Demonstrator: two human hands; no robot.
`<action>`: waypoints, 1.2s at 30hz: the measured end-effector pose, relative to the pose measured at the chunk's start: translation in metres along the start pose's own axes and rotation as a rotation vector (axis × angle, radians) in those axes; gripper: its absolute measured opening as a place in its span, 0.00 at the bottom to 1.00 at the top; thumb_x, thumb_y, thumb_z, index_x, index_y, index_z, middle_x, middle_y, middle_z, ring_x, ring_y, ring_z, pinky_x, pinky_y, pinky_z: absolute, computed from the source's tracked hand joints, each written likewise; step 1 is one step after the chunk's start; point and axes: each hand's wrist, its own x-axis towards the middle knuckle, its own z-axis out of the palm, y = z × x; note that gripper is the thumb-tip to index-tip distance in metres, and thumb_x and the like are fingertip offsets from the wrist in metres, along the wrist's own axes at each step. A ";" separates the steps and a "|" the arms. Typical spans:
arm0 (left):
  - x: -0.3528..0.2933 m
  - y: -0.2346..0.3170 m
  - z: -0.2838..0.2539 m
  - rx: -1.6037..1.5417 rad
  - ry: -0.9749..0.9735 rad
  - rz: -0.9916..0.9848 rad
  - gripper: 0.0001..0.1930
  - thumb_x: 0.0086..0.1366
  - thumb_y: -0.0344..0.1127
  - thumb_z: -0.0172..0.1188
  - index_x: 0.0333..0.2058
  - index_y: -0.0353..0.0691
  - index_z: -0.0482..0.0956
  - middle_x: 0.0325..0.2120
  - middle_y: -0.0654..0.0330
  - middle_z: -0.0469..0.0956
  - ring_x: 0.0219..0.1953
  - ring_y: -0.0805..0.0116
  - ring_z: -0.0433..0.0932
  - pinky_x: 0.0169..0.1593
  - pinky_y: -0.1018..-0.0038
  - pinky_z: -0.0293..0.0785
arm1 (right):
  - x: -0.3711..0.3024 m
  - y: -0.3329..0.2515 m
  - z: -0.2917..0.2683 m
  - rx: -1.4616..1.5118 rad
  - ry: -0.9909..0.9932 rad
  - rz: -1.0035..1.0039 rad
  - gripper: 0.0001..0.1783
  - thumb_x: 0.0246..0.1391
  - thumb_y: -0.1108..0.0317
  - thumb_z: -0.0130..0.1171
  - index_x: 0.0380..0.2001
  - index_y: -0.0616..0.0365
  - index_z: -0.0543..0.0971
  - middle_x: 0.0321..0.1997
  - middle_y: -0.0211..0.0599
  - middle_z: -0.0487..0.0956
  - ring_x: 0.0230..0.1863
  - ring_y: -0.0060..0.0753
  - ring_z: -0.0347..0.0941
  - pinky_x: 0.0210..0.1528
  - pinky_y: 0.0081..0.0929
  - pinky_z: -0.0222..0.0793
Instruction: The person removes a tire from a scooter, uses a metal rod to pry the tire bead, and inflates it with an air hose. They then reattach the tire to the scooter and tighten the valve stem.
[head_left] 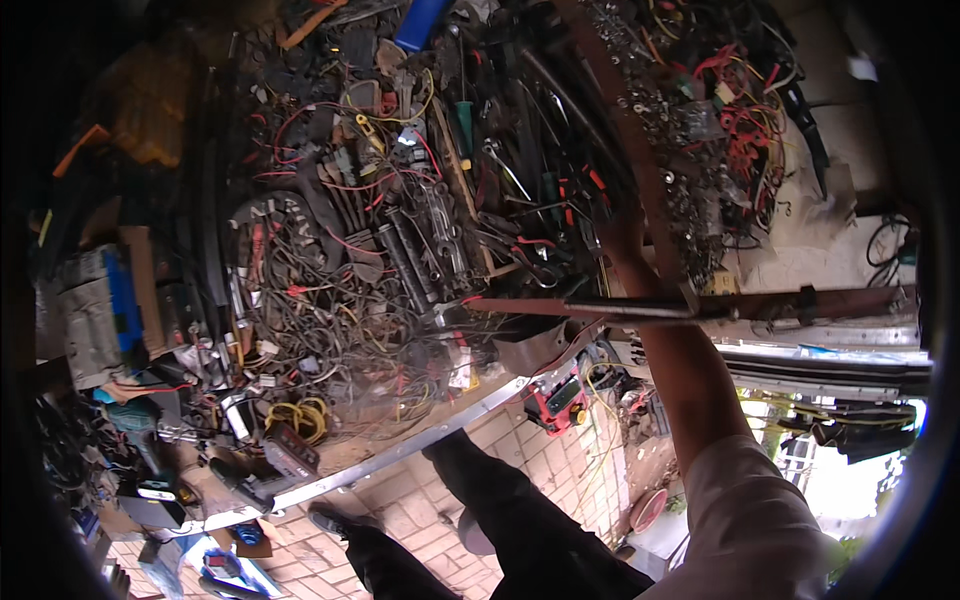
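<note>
My right arm reaches in from the lower right, crossing a rusty metal bar (540, 305). At its end, my right hand (618, 232) is among the hand tools on the cluttered workbench, beside a long rusty metal edge (640, 150). The hand is small and dark here, and its fingers cannot be made out. Close by it lie tools with red-orange handles (594, 178) and red-handled pliers (535, 243). Further left are a shiny wrench (510, 170) and a green-handled screwdriver (465, 125). My left hand is out of the picture.
Tangled cables (300, 270) and a row of dark tubes (405, 250) cover the bench's left half. Beyond the rusty edge lie loose bolts (690, 200) and red wires (745, 140). A red device (558, 402) stands below the bench's metal front edge (420, 440), near the paved floor (420, 520).
</note>
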 end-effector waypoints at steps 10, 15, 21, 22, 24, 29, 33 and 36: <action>0.007 0.067 0.040 -0.149 -0.043 -0.169 0.17 0.73 0.42 0.45 0.50 0.45 0.80 0.33 0.56 0.80 0.34 0.66 0.76 0.38 0.67 0.72 | 0.024 0.012 0.048 0.517 -0.420 -0.002 0.21 0.65 0.52 0.50 0.37 0.61 0.80 0.34 0.45 0.82 0.36 0.41 0.78 0.41 0.36 0.72; 0.019 0.082 0.041 -0.209 -0.035 -0.216 0.15 0.71 0.39 0.47 0.49 0.43 0.79 0.35 0.57 0.79 0.35 0.67 0.75 0.40 0.68 0.73 | 0.053 0.062 0.059 -0.018 -0.405 0.032 0.18 0.63 0.54 0.52 0.36 0.58 0.81 0.31 0.38 0.82 0.34 0.39 0.78 0.39 0.35 0.71; 0.023 0.092 0.038 -0.264 -0.036 -0.263 0.13 0.70 0.35 0.49 0.48 0.40 0.78 0.36 0.57 0.78 0.37 0.68 0.75 0.42 0.69 0.75 | 0.069 0.080 0.060 0.222 -0.457 0.273 0.16 0.62 0.53 0.55 0.37 0.56 0.81 0.30 0.34 0.81 0.32 0.32 0.76 0.36 0.31 0.69; 0.024 0.092 0.038 -0.273 -0.035 -0.266 0.13 0.70 0.34 0.49 0.48 0.40 0.77 0.36 0.57 0.78 0.38 0.68 0.75 0.43 0.70 0.75 | 0.070 0.078 0.062 0.200 -0.475 0.293 0.16 0.62 0.53 0.56 0.37 0.55 0.81 0.30 0.33 0.81 0.31 0.32 0.76 0.36 0.31 0.69; 0.025 0.095 0.038 -0.295 -0.031 -0.276 0.12 0.69 0.32 0.50 0.48 0.39 0.77 0.37 0.58 0.77 0.38 0.69 0.74 0.43 0.70 0.76 | 0.069 0.071 0.066 0.149 -0.510 0.329 0.16 0.62 0.53 0.56 0.38 0.55 0.81 0.30 0.32 0.81 0.31 0.30 0.75 0.36 0.30 0.69; 0.030 0.102 0.039 -0.355 -0.030 -0.302 0.11 0.68 0.29 0.52 0.47 0.37 0.76 0.38 0.58 0.76 0.40 0.70 0.74 0.46 0.71 0.77 | 0.066 0.060 0.077 0.036 -0.585 0.418 0.16 0.62 0.52 0.58 0.39 0.54 0.81 0.29 0.29 0.80 0.30 0.25 0.73 0.34 0.27 0.68; 0.028 0.109 0.036 -0.430 -0.009 -0.324 0.10 0.67 0.26 0.54 0.46 0.36 0.75 0.39 0.59 0.75 0.42 0.70 0.74 0.47 0.72 0.78 | 0.075 0.059 0.086 0.262 -0.649 0.391 0.15 0.63 0.53 0.57 0.39 0.52 0.81 0.28 0.27 0.79 0.28 0.20 0.71 0.32 0.24 0.67; 0.025 0.111 0.037 -0.536 0.002 -0.342 0.10 0.66 0.24 0.55 0.46 0.34 0.75 0.39 0.59 0.75 0.43 0.71 0.73 0.48 0.72 0.79 | 0.084 0.061 0.094 0.503 -0.650 0.585 0.09 0.63 0.58 0.57 0.37 0.48 0.82 0.28 0.24 0.78 0.28 0.19 0.71 0.31 0.24 0.67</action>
